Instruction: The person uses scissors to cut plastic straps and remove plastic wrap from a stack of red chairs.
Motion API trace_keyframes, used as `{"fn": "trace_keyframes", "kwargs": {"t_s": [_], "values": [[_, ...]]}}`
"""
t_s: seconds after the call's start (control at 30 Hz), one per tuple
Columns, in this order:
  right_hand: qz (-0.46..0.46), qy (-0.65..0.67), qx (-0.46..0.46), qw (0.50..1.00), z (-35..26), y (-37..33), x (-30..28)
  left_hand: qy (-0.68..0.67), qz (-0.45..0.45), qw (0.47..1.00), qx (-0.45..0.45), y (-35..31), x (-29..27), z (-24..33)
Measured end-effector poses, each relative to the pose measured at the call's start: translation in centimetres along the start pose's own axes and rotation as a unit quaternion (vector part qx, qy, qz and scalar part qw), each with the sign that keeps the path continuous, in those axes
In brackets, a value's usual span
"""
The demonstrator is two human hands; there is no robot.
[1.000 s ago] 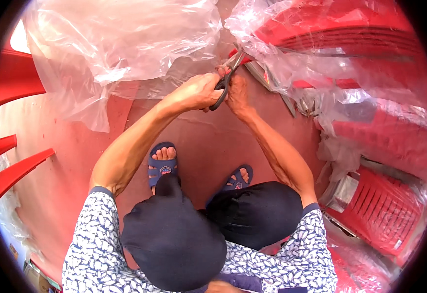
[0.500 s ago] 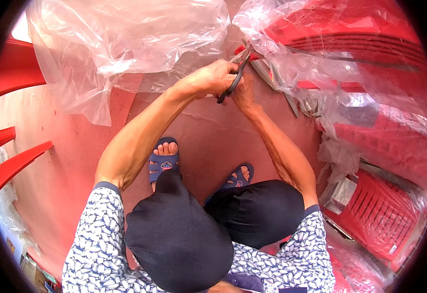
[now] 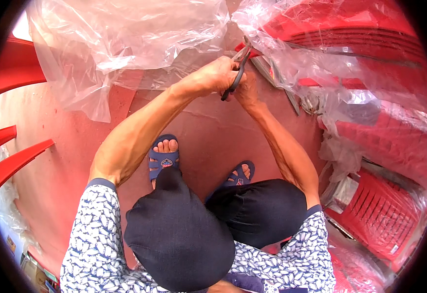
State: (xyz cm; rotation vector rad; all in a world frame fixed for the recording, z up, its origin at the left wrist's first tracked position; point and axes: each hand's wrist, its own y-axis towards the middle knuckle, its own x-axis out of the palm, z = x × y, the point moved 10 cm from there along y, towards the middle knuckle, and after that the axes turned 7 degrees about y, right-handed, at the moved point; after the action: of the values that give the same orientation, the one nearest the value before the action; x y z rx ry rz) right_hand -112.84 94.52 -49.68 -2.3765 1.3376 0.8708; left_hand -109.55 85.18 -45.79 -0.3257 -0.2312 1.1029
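Note:
My left hand (image 3: pixel 222 73) and my right hand (image 3: pixel 247 91) meet at the upper middle, both with fingers closed. Between them stands a pair of scissors (image 3: pixel 235 86) with dark handles, its metal blades pointing away from me and slightly parted. My right hand appears to grip the scissors, though the handles and the left hand partly cover its fingers. The left hand's fingers curl close beside the handles; what they hold is hidden. A small red end (image 3: pixel 243 47) shows by the blades, next to clear plastic wrap (image 3: pixel 194 49).
Stacked red plastic chairs (image 3: pixel 340 29) in clear film stand at the right, with a wrapped red slatted piece (image 3: pixel 382 210) nearer. Red chair legs (image 3: pixel 20 163) jut in from the left. Grey strips (image 3: pixel 291 101) lie on the reddish floor (image 3: pixel 203 141), beyond my sandalled feet.
Both hands and the scissors have shifted very slightly right and away. The blades show a little more clearly beyond the fingers. The wrapped chairs stay in place.

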Motion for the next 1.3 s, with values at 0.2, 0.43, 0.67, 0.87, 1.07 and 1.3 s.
{"fn": "trace_keyframes", "kwargs": {"t_s": [0.2,0.43,0.67,0.87,1.07,1.3], "values": [[0.04,0.014,-0.048,0.998,-0.8,-0.4,-0.6,0.062,0.037,0.997,0.03,-2.0,0.0,-1.7],[-0.048,0.047,0.041,0.997,-0.8,0.6,0.4,-0.036,0.092,0.995,0.01,-6.0,-1.8,-2.9],[0.134,0.206,0.299,0.922,6.3,-0.1,-9.4,0.272,0.124,0.954,0.011,-8.0,-0.4,-11.9],[0.126,-0.059,0.242,0.96,7.9,0.0,-15.4,0.486,0.062,0.872,0.017,-10.2,4.4,-13.6],[0.077,-0.064,0.353,0.93,9.6,0.3,-18.6,0.629,-0.046,0.77,0.096,-6.6,5.1,-10.1],[0.083,-0.013,0.3,0.95,6.4,2.2,-15.2,0.074,0.378,0.861,0.334,5.9,-6.0,1.0]]}}
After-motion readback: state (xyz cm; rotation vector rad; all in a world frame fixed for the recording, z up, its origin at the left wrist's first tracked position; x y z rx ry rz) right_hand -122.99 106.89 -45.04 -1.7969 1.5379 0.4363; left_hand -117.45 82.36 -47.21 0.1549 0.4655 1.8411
